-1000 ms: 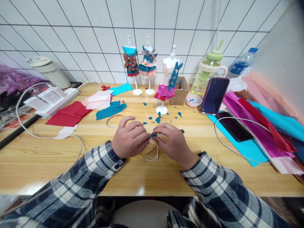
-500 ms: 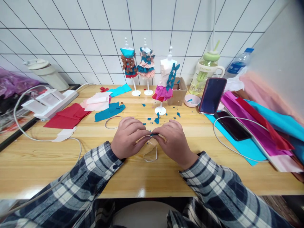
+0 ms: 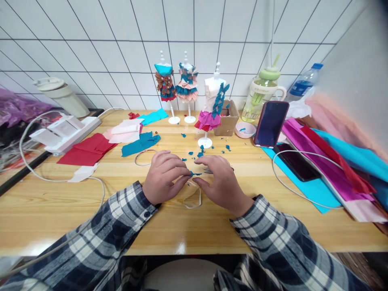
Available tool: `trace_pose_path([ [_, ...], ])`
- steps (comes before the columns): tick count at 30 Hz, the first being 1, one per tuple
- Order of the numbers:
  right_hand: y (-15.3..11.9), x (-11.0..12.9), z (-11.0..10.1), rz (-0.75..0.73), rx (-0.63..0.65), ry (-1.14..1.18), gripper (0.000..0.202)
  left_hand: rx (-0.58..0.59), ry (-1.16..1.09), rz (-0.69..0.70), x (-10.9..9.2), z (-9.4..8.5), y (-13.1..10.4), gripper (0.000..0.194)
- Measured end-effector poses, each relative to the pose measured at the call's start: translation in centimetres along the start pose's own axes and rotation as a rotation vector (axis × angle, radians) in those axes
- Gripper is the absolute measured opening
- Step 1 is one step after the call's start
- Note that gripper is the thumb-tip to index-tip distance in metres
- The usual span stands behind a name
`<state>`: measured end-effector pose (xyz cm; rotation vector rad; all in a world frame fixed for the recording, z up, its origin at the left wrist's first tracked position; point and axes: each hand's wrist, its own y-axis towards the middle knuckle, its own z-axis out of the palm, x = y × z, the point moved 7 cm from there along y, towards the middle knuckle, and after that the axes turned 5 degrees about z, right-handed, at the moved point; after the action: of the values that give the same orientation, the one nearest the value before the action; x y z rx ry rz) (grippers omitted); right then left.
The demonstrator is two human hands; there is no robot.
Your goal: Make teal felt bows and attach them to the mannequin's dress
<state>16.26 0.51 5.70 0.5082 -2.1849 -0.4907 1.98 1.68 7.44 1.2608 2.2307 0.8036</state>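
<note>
My left hand [image 3: 165, 178] is closed in a pinch on a small twisted scrap of teal crepe paper [image 3: 196, 174], whose free end points right. Just beyond that end is my right hand [image 3: 220, 180], its thumb and forefinger apart with nothing between them. Grey metal tips, perhaps of scissors [image 3: 207, 171], show under the right hand; the remainder is hidden. A thin white elastic loop [image 3: 192, 207] lies below the fingertips. Behind the hands stands a small white dress form [image 3: 214, 91] with a pale bodice, teal ruffle and magenta skirt. Teal paper bits [image 3: 200, 154] lie around its base.
Two more dressed forms [image 3: 165, 83] stand against the tiled wall. Red paper [image 3: 87, 149] and a teal strip [image 3: 141, 144] lie left. A propped phone [image 3: 270, 123], pink dish [image 3: 245, 129], cardboard box [image 3: 227, 119], bottle [image 3: 262, 95] and paper sheets [image 3: 327, 157] occupy the right.
My right thumb and forefinger have parted and let go of the teal scrap. The left hand keeps its pinch. Grey metal tips now show beneath the right hand.
</note>
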Motion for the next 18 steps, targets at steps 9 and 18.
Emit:
trace_pose_path([
  [9, -0.1, -4.5, 2.6, 0.559, 0.111, 0.63, 0.014, 0.131, -0.476, -0.545, 2.5, 2.7, -1.3, 0.017],
  [18, -0.2, -4.2, 2.9, 0.504, 0.22, 0.471, 0.009, 0.293, -0.66, -0.611, 2.4, 4.6, -1.8, 0.018],
])
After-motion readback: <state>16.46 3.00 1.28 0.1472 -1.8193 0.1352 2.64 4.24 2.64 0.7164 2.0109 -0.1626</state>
